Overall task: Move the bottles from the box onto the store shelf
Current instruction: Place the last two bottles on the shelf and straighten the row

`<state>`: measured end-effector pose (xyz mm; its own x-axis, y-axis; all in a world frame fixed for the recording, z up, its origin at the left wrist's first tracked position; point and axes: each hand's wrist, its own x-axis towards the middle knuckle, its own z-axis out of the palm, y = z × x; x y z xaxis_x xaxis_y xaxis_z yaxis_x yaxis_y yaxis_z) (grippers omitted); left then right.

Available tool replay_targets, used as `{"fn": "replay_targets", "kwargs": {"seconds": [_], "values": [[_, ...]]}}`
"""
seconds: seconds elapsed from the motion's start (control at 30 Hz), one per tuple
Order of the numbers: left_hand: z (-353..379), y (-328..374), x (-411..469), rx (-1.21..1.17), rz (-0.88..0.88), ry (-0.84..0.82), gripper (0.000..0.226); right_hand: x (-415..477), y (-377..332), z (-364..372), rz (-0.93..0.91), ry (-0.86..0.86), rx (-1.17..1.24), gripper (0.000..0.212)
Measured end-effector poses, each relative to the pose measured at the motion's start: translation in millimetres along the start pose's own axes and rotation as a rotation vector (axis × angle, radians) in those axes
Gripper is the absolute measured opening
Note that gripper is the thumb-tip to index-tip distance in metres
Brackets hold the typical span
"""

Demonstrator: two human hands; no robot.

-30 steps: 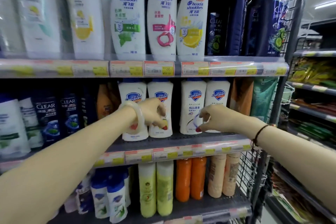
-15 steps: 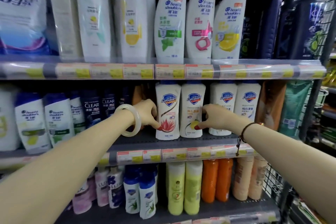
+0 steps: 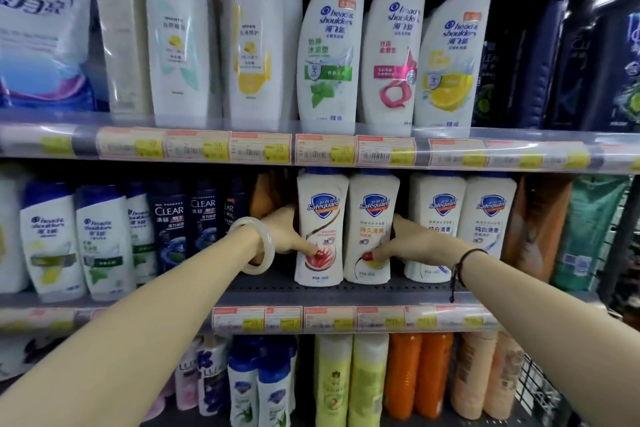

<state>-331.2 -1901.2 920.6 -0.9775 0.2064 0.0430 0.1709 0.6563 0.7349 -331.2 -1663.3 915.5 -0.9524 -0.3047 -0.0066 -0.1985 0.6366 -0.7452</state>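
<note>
Both hands on the Safeguard bottles, middle shelf.
Left hand grips the red-label bottle; right hand grips the yellow-label bottle beside it.

Mid shelf was grey perforated metal w/ price tags along the front edge. Four white Safeguard bottles stood upright in a row, Clear bottles to their left.

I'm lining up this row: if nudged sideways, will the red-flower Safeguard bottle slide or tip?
The red-flower Safeguard bottle is tall on a narrow base, so a high push probably tips it. The left hand touches low, which likely slides it. Glossy plastic may be slippery.
</note>
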Motion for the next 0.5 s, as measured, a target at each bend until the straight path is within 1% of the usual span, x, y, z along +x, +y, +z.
{"fn": "replay_targets", "kwargs": {"seconds": [0.07,0.13,0.37,0.5], "values": [[-0.4,-2.1,2.2,-0.089,-0.028,-0.03,0.074,2.1,1.9,-1.7,-0.006,-0.057,0.11,0.06],[-0.2,-3.5,2.5,-0.165,-0.05,-0.04,0.079,5.3,4.2,-3.5,-0.006,-0.093,0.167,0.064],[0.8,-5.5,3.8,-0.243,-0.065,-0.022,0.091,12.4,8.9,-4.9,0.074,-0.075,0.203,0.074],[3.2,-9.8,4.5,-0.31,-0.069,-0.003,0.096,8.7,8.7,-2.7,0.064,-0.061,0.227,0.07]]}}
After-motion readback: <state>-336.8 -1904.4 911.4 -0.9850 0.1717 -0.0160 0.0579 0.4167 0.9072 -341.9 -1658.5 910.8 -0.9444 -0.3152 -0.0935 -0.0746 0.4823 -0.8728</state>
